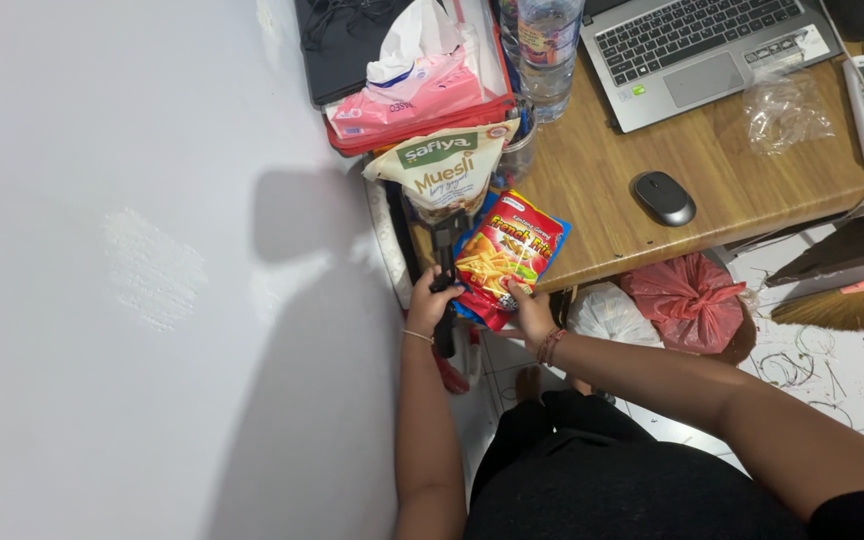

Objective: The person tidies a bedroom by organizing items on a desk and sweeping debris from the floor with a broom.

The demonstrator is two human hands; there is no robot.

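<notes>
Frame centre: my left hand (430,295) clamped round black handle (445,300); my right hand (530,312) pinching lower edge of red-and-blue glossy foil snack pouch (504,257) at wooden desk (602,190) corner. I judge pouch light, crinkly, slippery, contents crushable; hold by sealed edges. Above: cream muesli bag (442,175). Right: grey mouse (663,197).

The snack bag (505,260) lies at the counter (592,190) edge, just right of the muesli pouch (444,175). The mouse (663,197) sits further right, the laptop (702,50) behind it.
</notes>
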